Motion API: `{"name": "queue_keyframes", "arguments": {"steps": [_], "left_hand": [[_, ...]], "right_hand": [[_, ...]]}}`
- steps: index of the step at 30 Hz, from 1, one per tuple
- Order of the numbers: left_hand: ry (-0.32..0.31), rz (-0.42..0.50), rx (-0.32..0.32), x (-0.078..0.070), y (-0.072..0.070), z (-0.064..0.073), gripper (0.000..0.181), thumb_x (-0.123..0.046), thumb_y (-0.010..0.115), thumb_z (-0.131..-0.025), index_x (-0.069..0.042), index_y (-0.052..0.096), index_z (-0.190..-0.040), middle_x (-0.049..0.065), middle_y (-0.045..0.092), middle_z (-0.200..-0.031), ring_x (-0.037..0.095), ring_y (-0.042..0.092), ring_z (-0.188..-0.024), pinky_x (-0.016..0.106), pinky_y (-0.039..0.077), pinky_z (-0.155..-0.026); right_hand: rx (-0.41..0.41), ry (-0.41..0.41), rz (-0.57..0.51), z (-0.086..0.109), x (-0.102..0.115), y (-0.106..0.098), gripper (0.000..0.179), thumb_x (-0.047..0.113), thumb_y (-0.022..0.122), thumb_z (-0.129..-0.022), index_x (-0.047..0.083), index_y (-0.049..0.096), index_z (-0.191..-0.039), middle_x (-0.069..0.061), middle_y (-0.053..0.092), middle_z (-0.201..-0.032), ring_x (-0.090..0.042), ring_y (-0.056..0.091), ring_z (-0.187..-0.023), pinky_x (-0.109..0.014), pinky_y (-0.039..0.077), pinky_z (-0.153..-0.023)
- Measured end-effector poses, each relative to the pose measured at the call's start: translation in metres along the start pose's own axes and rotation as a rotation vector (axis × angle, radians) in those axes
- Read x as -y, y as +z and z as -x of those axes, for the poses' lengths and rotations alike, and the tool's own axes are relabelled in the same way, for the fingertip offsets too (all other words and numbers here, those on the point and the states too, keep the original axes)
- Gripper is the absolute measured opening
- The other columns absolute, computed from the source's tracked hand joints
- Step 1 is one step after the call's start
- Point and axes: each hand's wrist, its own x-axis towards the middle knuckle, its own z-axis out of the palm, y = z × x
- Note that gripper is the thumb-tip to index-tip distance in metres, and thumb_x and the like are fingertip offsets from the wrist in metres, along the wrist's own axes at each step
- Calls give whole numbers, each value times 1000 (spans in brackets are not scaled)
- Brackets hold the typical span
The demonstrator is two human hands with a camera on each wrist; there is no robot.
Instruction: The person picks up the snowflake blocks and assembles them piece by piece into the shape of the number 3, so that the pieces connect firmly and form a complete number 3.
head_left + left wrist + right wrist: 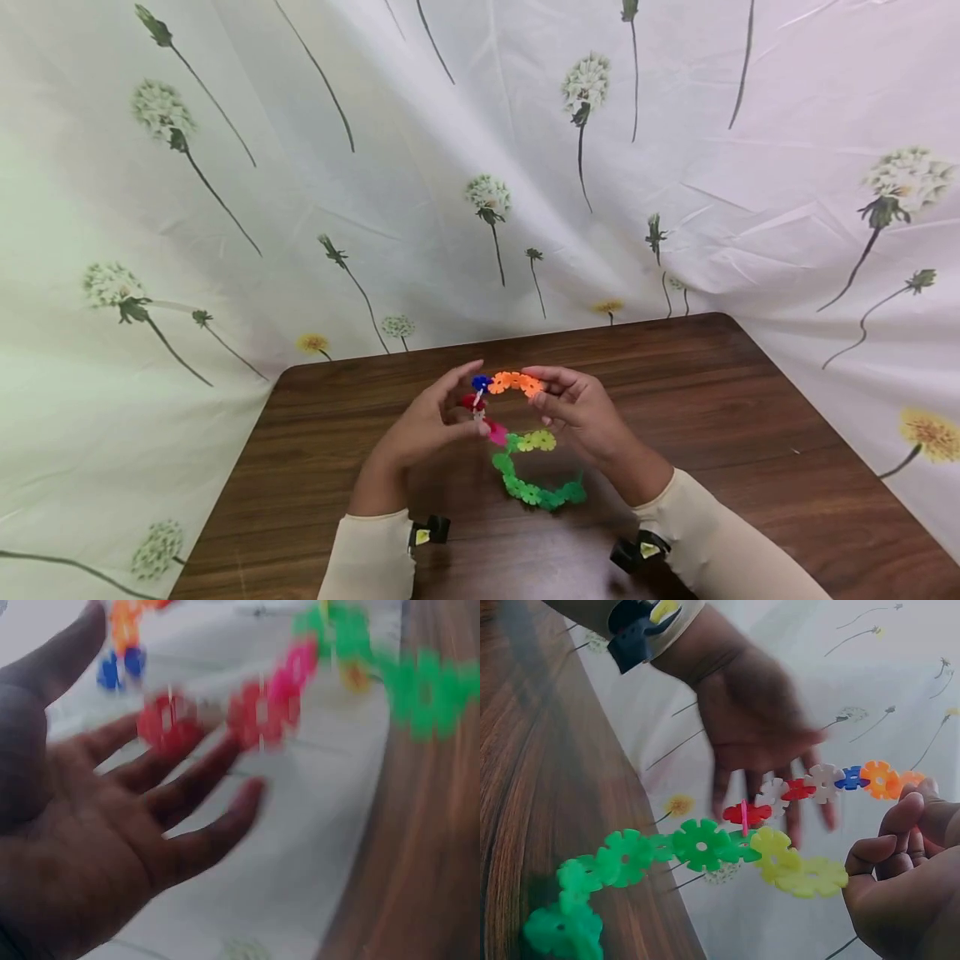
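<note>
A chain of interlocking flower-shaped plastic discs hangs over the table in an S-like curve. Its orange discs form the upper end, where my right hand pinches the last one between thumb and fingers. A blue disc follows, then white and red discs and a pink disc. Below these, the green discs curve round, and a short yellow branch sticks out. My left hand is spread beside the red and white part, its fingers extended behind the discs in the right wrist view.
Under the hands lies a dark wood-grain table with rounded far corners. A white cloth printed with dandelions hangs behind and along the sides. Each wrist wears a black strap-on camera.
</note>
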Motion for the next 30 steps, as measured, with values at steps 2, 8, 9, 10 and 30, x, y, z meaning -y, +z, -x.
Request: {"name": "queue_keyframes", "arguments": {"steps": [2,8,9,10,30], "left_hand": [[-46,20,67,10,-4,-1,84,-14,85,-97,-17,40,-168,21,54,-161,41,59,-142,56,56,-113],[-84,127,118,23,-3,-4,43,-6,77,-101,3,62,-141,35,67,-140,29,74,-117,44,66,-98],[-83,144,115,23,-2,-4,39,-4,76,-102,5,63,-137,36,68,-138,26,75,-114,44,67,-95],[-81,140,107,23,-2,-4,36,-4,75,-102,6,64,-135,36,69,-136,23,76,-111,41,67,-94],[-35,41,-18,20,8,-10,35,-9,74,-105,0,67,-138,31,74,-132,23,72,-104,42,68,-90]], "right_hand": [[17,-6,-20,0,-1,-1,30,2,68,-106,21,77,-127,7,76,-99,-4,69,-84,-16,56,-68],[47,-12,-29,0,-3,-3,30,1,66,-107,18,77,-130,6,74,-99,-5,67,-85,-17,56,-70],[48,-12,-29,0,-4,-4,30,1,66,-107,18,76,-130,6,75,-99,-6,68,-86,-17,57,-71],[47,-10,-29,-1,-4,-4,30,1,67,-107,18,76,-130,6,75,-99,-6,68,-86,-17,57,-71],[-6,89,310,8,-12,-42,37,7,73,-104,-7,66,-137,7,79,-112,-8,73,-104,-21,62,-89]]}}
